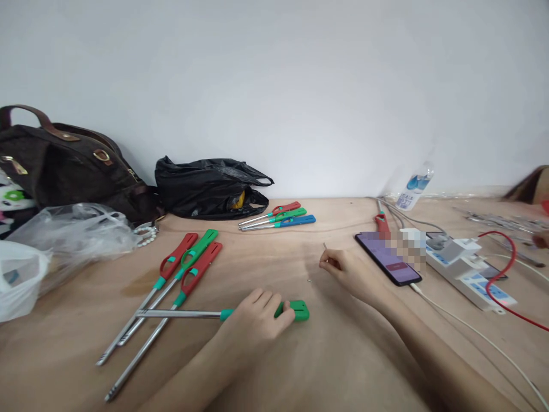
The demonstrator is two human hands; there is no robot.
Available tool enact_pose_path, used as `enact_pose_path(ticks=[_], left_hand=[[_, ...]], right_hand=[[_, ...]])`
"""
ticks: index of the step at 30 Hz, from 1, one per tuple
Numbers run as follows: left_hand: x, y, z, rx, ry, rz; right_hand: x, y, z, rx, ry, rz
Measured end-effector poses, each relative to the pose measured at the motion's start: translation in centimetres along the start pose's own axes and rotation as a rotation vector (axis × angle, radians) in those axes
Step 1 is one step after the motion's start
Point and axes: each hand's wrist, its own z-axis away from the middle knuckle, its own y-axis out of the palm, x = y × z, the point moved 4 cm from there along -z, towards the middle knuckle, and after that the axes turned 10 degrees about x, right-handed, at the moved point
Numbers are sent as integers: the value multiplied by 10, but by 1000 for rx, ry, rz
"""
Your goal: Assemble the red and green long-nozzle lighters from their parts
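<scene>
My left hand (pixel 261 315) is wrapped round the handle of a green long-necked gas lighter (pixel 302 310), which lies sideways. Its metal tube points left, across the tubes of other lighters. Above the tabletop, my right hand (pixel 343 269) pinches a small thin pin-like piece (pixel 325 246) whose tip sticks up past the fingers. Just below that hand a tiny metal bit (pixel 309 280) rests on the table. To the left lie two red lighters (pixel 175 254) and another green lighter (pixel 201 249), slanted together. Farther back, red, green and blue lighters (pixel 300 220) lie side by side.
A black plastic bag (pixel 206 189), a dark backpack (pixel 81 166) and clear bags (pixel 81 234) stand left. Right are a phone (pixel 388 260), a power strip (pixel 476 283) with cables, a water bottle (pixel 415 186), another red lighter (pixel 381 224), metal rods (pixel 506 220) and another person's hand (pixel 541 239).
</scene>
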Motion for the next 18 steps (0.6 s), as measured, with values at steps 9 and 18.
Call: enact_pose_path(ticks=[9,18], left_hand=[[-3,12,10,96,40,75],[-5,11,13,152,28,107]], right_hand=[[13,36,-4,108,-140,407],[28,47,-4,74,-143,500]])
